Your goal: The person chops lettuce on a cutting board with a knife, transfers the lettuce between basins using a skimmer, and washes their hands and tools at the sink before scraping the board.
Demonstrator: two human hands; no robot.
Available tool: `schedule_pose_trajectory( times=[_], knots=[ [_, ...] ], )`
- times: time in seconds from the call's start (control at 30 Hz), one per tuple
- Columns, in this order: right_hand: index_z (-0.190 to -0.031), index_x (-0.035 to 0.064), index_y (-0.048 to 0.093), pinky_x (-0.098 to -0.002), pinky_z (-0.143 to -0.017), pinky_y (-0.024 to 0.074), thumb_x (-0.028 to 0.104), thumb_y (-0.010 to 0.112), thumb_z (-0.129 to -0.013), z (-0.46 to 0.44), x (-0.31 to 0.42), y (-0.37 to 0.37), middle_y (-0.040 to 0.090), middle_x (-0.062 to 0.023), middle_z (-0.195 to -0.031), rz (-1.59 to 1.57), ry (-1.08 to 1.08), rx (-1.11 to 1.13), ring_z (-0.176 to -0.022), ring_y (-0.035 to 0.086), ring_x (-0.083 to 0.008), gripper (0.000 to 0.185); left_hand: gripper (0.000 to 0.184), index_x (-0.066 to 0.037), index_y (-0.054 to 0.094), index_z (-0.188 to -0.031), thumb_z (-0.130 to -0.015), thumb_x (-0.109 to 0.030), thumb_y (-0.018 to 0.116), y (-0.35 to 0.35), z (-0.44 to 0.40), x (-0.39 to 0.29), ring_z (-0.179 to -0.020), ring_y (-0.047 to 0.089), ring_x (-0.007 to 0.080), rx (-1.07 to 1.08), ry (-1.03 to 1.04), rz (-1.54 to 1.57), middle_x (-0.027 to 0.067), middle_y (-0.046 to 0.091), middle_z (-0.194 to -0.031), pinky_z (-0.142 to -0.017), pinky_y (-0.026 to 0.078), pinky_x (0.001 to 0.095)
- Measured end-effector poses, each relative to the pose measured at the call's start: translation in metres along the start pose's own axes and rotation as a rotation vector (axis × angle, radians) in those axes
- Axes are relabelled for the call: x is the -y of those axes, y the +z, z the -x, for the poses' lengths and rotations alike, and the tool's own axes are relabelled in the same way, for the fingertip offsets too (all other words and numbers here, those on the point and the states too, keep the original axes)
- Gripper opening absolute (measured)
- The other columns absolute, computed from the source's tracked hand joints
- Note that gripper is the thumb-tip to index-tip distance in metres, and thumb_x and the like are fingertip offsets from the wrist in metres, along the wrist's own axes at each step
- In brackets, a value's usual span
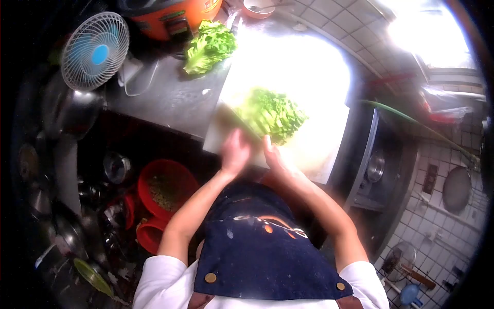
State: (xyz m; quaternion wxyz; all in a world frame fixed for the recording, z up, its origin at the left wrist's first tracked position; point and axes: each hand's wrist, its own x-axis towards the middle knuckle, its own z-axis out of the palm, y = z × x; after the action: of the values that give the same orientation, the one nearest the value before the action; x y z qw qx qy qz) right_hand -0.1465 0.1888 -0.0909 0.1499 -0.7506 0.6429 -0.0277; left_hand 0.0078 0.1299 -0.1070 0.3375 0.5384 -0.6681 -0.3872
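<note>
Cut lettuce (pixel 275 116) on white board (pixel 321 154): keep bunched, press lightly. Cannot tell grip, spread or closed, for left hand (pixel 236 153) or right hand (pixel 279 159).

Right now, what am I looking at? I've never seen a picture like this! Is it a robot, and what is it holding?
No robot here! Those are bare human hands: the left hand and the right hand. There is just one picture, from a camera worn on the head, looking forward and down. That's why the dark blue apron shows at the bottom.

Both hands are at the near side of a white cutting board. Chopped lettuce lies on it, close to the right hand. Left of the board, a leafy lettuce head rests on the metal counter. Farther left is a fan.

The light is very bright and the hands are blurry, so I can't tell for sure what either one holds.
</note>
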Motion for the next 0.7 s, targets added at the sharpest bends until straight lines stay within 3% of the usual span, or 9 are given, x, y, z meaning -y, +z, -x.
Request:
schedule_pose_trajectory(
  times=[0.1, 0.23, 0.27, 0.37, 0.5, 0.63, 0.7],
  knots=[
    [-0.107, -0.0027, 0.040, -0.0436, -0.055, 0.0470, 0.010, 0.039, -0.088, -0.009, 0.007, -0.044, 0.060, -0.0234, -0.071, -0.208, 0.170, 0.143, -0.063, 0.060, -0.0382, 0.023, 0.030, -0.001, 0.051, -0.096, -0.069, -0.004, 0.066, -0.001, -0.005, -0.014, -0.079, 0.056, 0.0331, -0.020, 0.086, -0.026, 0.0156, 0.056, -0.087, -0.071, 0.046, 0.0383],
    [-0.107, 0.0021, 0.042, -0.0408, -0.060, 0.0465, 0.022, 0.036, -0.093, 0.007, 0.009, -0.048, 0.059, -0.0233, -0.083, -0.450, 0.242, -0.026, -0.070, 0.058, -0.0392, 0.025, 0.033, -0.001, 0.051, -0.096, -0.068, -0.004, 0.068, -0.009, -0.005, -0.019, -0.075, 0.056, 0.0270, -0.004, 0.065, 0.085, 0.0123, 0.054, -0.086, -0.069, 0.047, 0.0350],
    [-0.110, 0.0016, 0.044, -0.0388, -0.058, 0.0462, 0.018, 0.040, -0.092, 0.018, -0.002, -0.030, 0.058, -0.0241, -0.083, -0.559, 0.304, -0.075, -0.069, 0.058, -0.0372, 0.024, 0.033, -0.001, 0.052, -0.097, -0.068, -0.004, 0.069, -0.014, 0.000, -0.021, -0.076, 0.056, 0.0260, 0.035, 0.060, 0.086, 0.0119, 0.054, -0.086, -0.069, 0.047, 0.0345],
    [-0.116, 0.0000, 0.043, -0.0368, -0.056, 0.0465, 0.009, 0.045, -0.089, 0.029, -0.022, -0.017, 0.057, -0.0246, -0.082, -0.448, 0.238, -0.163, -0.068, 0.058, -0.0359, 0.029, 0.035, -0.002, 0.052, -0.099, -0.069, -0.004, 0.068, -0.035, 0.032, -0.034, -0.079, 0.057, 0.0242, 0.177, 0.064, 0.090, 0.0108, 0.054, -0.088, -0.070, 0.048, 0.0339],
    [-0.109, -0.0033, 0.044, -0.0380, -0.054, 0.0460, 0.003, 0.047, -0.086, 0.027, -0.012, -0.030, 0.056, -0.0240, -0.077, -0.404, 0.271, -0.210, -0.067, 0.059, -0.0349, 0.024, 0.037, -0.002, 0.051, -0.102, -0.070, -0.006, 0.068, -0.032, 0.074, -0.029, -0.082, 0.057, 0.0241, 0.404, 0.161, 0.083, 0.0119, 0.054, -0.094, -0.067, 0.049, 0.0322],
    [-0.111, -0.0036, 0.044, -0.0389, -0.055, 0.0464, 0.004, 0.047, -0.087, 0.026, -0.007, -0.045, 0.058, -0.0238, -0.077, -0.339, 0.332, -0.159, -0.069, 0.060, -0.0342, 0.025, 0.026, -0.002, 0.055, -0.097, -0.073, -0.006, 0.065, -0.019, 0.065, -0.030, -0.076, 0.059, 0.0249, 0.385, 0.150, 0.042, 0.0124, 0.055, -0.093, -0.065, 0.050, 0.0320],
    [-0.113, -0.0039, 0.043, -0.0397, -0.056, 0.0466, 0.005, 0.048, -0.088, 0.032, 0.000, -0.059, 0.059, -0.0237, -0.077, -0.386, 0.333, -0.179, -0.069, 0.061, -0.0349, 0.028, 0.011, 0.000, 0.058, -0.089, -0.078, -0.004, 0.059, -0.011, 0.037, -0.028, -0.069, 0.058, 0.0223, 0.180, 0.228, 0.004, 0.0126, 0.057, -0.088, -0.058, 0.050, 0.0319]
  ],
)
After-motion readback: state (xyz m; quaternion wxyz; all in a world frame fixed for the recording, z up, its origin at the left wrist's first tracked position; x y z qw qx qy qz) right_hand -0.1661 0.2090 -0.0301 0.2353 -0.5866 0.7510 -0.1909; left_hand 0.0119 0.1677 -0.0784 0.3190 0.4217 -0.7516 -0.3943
